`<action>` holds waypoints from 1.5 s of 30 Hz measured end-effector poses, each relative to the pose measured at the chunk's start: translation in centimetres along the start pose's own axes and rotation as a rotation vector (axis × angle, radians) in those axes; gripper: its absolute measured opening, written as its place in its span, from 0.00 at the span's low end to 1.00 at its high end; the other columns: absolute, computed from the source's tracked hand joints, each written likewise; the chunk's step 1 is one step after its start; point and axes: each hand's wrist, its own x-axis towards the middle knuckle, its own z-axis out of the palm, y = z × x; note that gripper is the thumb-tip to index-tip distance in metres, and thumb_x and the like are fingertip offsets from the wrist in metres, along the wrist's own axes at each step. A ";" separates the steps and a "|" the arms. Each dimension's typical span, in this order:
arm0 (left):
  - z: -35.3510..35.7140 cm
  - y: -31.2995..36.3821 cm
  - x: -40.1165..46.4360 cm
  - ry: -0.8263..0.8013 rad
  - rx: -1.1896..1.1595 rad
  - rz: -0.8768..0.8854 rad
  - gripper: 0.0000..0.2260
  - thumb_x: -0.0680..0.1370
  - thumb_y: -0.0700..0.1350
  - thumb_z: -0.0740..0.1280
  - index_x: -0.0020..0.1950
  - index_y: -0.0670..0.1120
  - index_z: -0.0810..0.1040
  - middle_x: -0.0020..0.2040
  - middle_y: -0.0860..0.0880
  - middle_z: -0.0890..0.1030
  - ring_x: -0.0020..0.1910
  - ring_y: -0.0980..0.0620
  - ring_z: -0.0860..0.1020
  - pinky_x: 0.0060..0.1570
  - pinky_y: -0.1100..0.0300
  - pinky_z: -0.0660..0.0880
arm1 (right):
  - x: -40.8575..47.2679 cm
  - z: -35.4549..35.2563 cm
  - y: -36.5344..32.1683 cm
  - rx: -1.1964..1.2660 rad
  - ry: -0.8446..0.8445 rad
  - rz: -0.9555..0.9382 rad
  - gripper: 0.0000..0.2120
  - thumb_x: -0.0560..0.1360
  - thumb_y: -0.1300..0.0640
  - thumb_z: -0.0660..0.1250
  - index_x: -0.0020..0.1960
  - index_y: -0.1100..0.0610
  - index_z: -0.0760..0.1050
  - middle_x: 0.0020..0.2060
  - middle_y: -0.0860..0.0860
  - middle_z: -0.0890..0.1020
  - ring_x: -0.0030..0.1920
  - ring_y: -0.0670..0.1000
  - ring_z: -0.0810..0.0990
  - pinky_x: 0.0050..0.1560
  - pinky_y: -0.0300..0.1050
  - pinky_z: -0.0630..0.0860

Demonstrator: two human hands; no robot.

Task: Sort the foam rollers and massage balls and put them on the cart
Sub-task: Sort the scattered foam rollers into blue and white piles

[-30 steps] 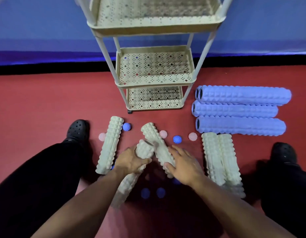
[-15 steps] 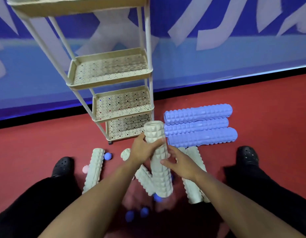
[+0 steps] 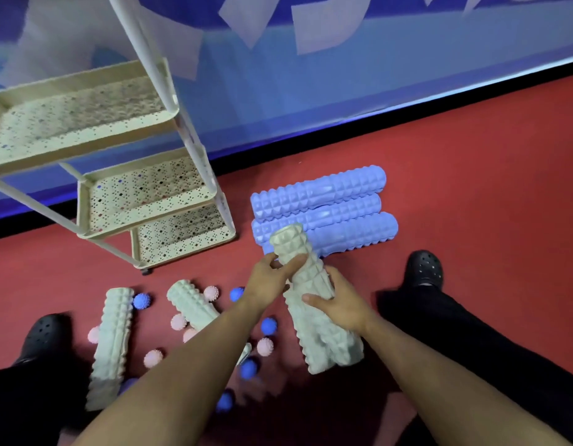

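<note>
Cream foam roller (image 3: 306,278), left hand (image 3: 268,281) fingers curled around it, right hand (image 3: 338,302) fingers wrapped on it

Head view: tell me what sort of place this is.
Probably a gym or fitness studio: a red floor, blue foam rollers beside a tiered cart, and spiky massage balls scattered around.
</note>
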 end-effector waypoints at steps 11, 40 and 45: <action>3.7 -10.1 7.5 0.079 0.181 -0.315 0.32 0.78 0.52 0.72 0.77 0.42 0.65 0.71 0.42 0.72 0.69 0.45 0.74 0.65 0.51 0.73 | 7.4 -5.8 12.1 -0.249 0.064 0.344 0.31 0.69 0.42 0.74 0.66 0.55 0.71 0.57 0.50 0.82 0.57 0.54 0.81 0.60 0.50 0.76; 7.0 -14.2 11.8 0.082 0.218 -0.438 0.08 0.81 0.48 0.68 0.59 0.49 0.77 0.45 0.55 0.79 0.41 0.60 0.76 0.38 0.63 0.71 | 13.2 -3.5 19.2 -0.389 -0.079 0.542 0.35 0.73 0.41 0.72 0.71 0.57 0.65 0.64 0.56 0.76 0.63 0.59 0.77 0.60 0.49 0.74; 6.6 -14.7 11.9 0.059 0.273 -0.426 0.07 0.82 0.48 0.67 0.58 0.49 0.77 0.41 0.57 0.79 0.35 0.65 0.78 0.33 0.68 0.72 | 13.0 -3.6 19.0 -0.316 -0.052 0.558 0.35 0.73 0.43 0.73 0.72 0.58 0.64 0.66 0.57 0.76 0.65 0.60 0.76 0.63 0.51 0.74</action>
